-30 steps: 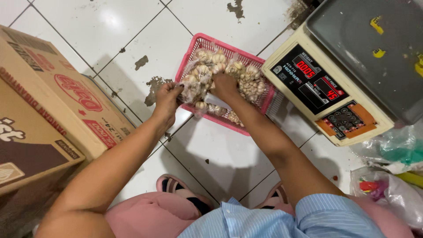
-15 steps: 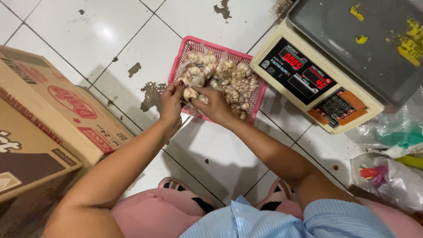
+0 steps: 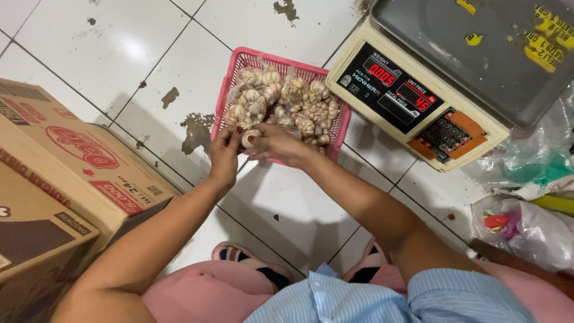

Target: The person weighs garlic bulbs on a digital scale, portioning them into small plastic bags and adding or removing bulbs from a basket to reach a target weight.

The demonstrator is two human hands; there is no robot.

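Note:
A pink plastic basket [image 3: 242, 60] sits on the white tiled floor, filled with several pale garlic bulbs [image 3: 299, 101], some in clear bags. My left hand [image 3: 224, 157] and my right hand [image 3: 276, 143] meet at the basket's near edge. Together they pinch one garlic bulb [image 3: 250, 138] between their fingertips, just in front of the basket rim.
A digital weighing scale [image 3: 418, 96] with a grey metal pan [image 3: 496, 48] stands right of the basket. Cardboard boxes [image 3: 66, 167] are stacked at the left. Plastic bags [image 3: 526, 221] lie at the right. Sandalled feet [image 3: 251, 263] rest on the floor tiles [image 3: 119, 54].
Both hands have drawn back out of the heap in the basket to its near edge, and now hold a single bulb between them.

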